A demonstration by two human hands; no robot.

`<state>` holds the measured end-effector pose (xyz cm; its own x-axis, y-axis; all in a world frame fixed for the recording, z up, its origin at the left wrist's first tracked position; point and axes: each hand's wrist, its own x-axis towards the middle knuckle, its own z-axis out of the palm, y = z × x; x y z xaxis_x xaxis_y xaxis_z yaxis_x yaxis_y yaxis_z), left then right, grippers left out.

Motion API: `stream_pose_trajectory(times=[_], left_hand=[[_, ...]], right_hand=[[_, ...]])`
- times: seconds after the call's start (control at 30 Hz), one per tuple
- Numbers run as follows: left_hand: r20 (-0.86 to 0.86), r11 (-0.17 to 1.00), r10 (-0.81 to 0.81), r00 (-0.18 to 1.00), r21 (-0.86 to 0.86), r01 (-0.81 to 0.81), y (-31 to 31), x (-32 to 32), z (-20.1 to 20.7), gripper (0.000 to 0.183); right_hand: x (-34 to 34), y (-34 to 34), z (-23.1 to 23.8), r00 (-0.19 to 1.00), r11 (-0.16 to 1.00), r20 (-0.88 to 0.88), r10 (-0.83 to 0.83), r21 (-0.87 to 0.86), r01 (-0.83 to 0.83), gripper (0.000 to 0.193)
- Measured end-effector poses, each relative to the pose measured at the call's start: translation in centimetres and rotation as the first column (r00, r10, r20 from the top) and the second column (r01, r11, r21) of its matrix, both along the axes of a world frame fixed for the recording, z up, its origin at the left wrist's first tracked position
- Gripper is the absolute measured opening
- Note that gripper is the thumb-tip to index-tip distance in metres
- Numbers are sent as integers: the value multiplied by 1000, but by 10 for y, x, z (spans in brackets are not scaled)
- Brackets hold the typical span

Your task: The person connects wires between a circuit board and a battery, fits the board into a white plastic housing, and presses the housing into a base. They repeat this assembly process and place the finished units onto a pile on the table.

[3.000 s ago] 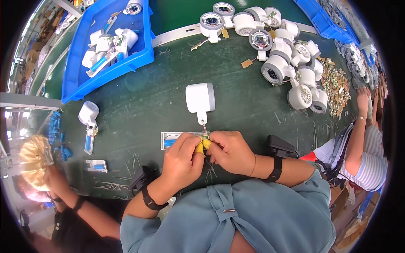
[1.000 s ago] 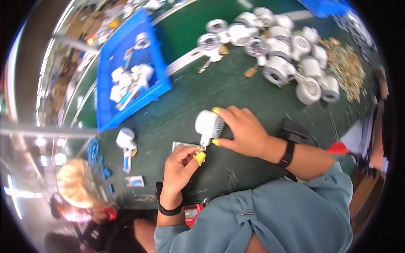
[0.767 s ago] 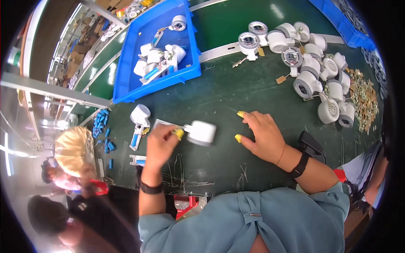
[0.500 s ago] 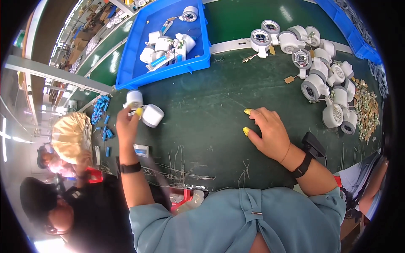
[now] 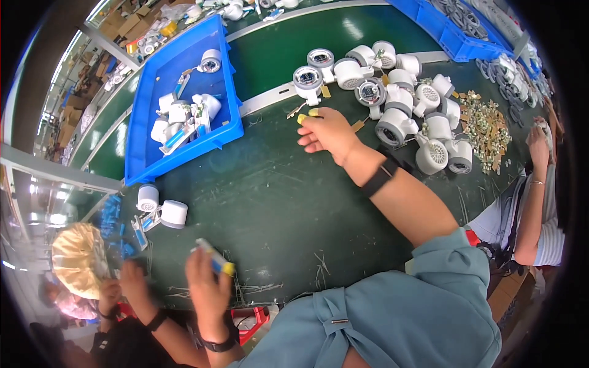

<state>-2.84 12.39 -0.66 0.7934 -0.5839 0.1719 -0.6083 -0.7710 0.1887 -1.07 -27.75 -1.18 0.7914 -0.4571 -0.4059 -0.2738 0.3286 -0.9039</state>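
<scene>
My left hand (image 5: 208,294) is closed around a narrow white housing with a blue battery cell (image 5: 211,254), near the table's front edge; motion blurs it slightly. My right hand (image 5: 334,135) reaches across the table with yellow covers on thumb and forefinger. Its fingertips are a little apart, close beside a short wire end (image 5: 296,110) that hangs off a white round-headed unit with an exposed circuit board (image 5: 307,80). To the left, two white round heads (image 5: 174,213) lie joined to an opened housing with a blue cell (image 5: 141,230).
A blue bin (image 5: 230,132) with similar units stands at the back left. Many white units (image 5: 396,129) cluster at the right beside a heap of small circuit boards (image 5: 485,129). Blue cells (image 5: 110,214) lie far left. A co-worker's blurred hand (image 5: 138,288) is next to mine; another person's arm (image 5: 538,159) shows at right.
My left hand has left the white heads and come back toward the table edge, now holding the housing with the blue cell. My right hand has reached forward to the units. The view has shifted.
</scene>
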Motion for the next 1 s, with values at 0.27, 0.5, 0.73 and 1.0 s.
stream_pose_trajectory(times=[0.27,0.5,0.73,1.0], left_hand=[[-283,847,-521,805,-283,449,-78,-16,16,48],[-246,877,-262,933,-465,123,-69,1,2,38],[-334,986,0,943,-158,-56,-95,4,11,22],[-550,908,-231,803,-418,-24,-107,-1,0,20]], right_hand=[[62,-6,-44,905,721,141,-401,659,217,15],[-8,8,-22,993,975,108,-49,221,25,13],[-102,43,2,960,960,-48,275,73,-271,25],[-144,58,-9,949,876,125,289,367,-315,37]])
